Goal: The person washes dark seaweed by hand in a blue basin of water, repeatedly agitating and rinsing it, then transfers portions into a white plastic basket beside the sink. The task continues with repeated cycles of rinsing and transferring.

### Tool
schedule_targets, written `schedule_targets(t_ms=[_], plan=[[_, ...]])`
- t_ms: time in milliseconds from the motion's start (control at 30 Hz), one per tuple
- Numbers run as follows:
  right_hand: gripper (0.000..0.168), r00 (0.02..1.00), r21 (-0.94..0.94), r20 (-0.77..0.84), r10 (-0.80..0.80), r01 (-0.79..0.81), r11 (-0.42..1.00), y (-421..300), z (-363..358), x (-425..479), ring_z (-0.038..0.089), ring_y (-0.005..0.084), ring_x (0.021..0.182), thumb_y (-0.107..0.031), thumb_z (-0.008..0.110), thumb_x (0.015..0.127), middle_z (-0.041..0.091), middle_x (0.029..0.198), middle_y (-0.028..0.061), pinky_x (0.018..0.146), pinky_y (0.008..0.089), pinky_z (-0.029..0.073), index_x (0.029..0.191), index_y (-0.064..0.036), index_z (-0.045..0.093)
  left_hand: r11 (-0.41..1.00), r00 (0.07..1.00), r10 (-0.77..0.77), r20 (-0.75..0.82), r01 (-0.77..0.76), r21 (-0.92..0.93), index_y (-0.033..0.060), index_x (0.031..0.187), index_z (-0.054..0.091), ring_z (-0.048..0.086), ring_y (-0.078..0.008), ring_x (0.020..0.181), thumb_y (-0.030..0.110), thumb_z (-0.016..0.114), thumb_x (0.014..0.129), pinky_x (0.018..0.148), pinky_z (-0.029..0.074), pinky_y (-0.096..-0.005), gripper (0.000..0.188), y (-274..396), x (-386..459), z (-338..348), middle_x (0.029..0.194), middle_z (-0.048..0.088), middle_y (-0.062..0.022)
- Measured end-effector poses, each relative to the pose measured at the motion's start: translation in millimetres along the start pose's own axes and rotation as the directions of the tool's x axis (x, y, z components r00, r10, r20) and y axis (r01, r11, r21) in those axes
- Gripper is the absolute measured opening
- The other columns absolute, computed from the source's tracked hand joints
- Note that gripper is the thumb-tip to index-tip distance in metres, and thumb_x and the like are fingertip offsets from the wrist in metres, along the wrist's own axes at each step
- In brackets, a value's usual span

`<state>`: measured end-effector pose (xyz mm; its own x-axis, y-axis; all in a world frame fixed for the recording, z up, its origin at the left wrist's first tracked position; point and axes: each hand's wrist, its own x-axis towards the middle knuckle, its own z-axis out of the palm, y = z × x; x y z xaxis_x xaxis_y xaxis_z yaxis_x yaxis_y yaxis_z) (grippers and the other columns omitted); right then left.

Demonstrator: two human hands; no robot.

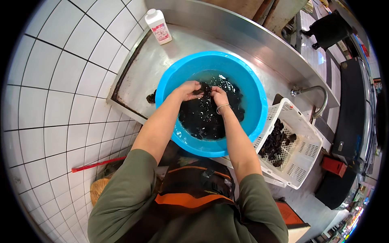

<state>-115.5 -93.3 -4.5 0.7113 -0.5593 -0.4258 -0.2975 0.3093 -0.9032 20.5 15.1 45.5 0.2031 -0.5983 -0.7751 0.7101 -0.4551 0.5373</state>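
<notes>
Both my hands are over a round blue plastic basin [252,76] of cloudy water. Dark wood ear fungus [202,121] fills most of the water. My left hand [191,90] pinches one side of a dark piece of fungus [205,88], palm partly turned up. On the piece's other side, the fingertips of my right hand [219,95] grip it too. A bracelet [223,107] circles my right wrist. More fungus lies in a white perforated plastic basket [304,170] to the right of the basin.
The basin stands on a stainless steel counter [136,70] with a raised back edge. A white bottle [159,27] with a printed label stands at the back left. One dark scrap [151,97] touches the basin's left side. A curved metal faucet [322,97] rises behind the basket. White tiles [67,94] cover the left wall.
</notes>
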Motion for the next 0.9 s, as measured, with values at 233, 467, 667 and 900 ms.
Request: schedule_targets(t_ms=[233,467,667,900], plan=[[0.021,0.995,-0.004,-0.096,-0.016,0.016,1.000,-32.2,-1.1,-10.7,0.056,0.0124,0.072,-0.017,0.065,0.076,0.060,0.078,0.0028,0.066,0.0252,0.043,0.088,-0.001,0.061,0.994,0.995,0.096,-0.031,-0.098,-0.043,0.0042,0.104,0.050,0.057,-0.0162,0.084,0.007,0.050,0.088,0.073,0.055,-0.0273,0.016,-3.1,3.1,20.3,0.098,0.053,-0.0056],[0.024,0.964,0.430,-0.148,0.219,-0.137,0.893,-28.3,-7.0,-5.8,0.058,0.0150,0.066,0.001,0.056,0.080,0.060,0.080,0.0069,0.051,0.0255,0.047,0.103,-0.002,0.053,0.972,0.985,0.170,-0.026,-0.172,-0.159,-0.0020,0.115,0.046,0.056,-0.0173,0.094,0.000,0.049,0.086,0.081,0.051,-0.0241,0.029,-13.4,16.9,0.6,0.107,0.053,-0.0109],[0.015,0.971,0.475,-0.004,0.239,-0.209,0.855,-32.5,-11.5,-6.6,0.053,0.0097,0.060,-0.005,0.057,0.083,0.055,0.072,0.0023,0.047,0.0201,0.045,0.097,-0.004,0.055,0.974,0.974,0.170,-0.146,-0.189,-0.124,-0.0026,0.104,0.055,0.058,-0.0164,0.083,0.001,0.054,0.085,0.071,0.053,-0.0231,0.020,-10.5,9.9,17.7,0.096,0.058,-0.0092],[0.008,0.967,0.453,0.042,0.250,-0.241,0.858,-31.3,-5.2,-9.2,0.054,0.0096,0.060,-0.008,0.058,0.084,0.055,0.072,0.0010,0.050,0.0207,0.047,0.090,-0.006,0.054,0.898,0.894,0.332,-0.302,-0.202,0.390,0.0043,0.090,0.060,0.042,-0.0060,0.047,0.020,0.058,0.086,0.040,0.035,-0.0205,0.016,-17.1,17.9,22.4,0.068,0.056,0.0008]])
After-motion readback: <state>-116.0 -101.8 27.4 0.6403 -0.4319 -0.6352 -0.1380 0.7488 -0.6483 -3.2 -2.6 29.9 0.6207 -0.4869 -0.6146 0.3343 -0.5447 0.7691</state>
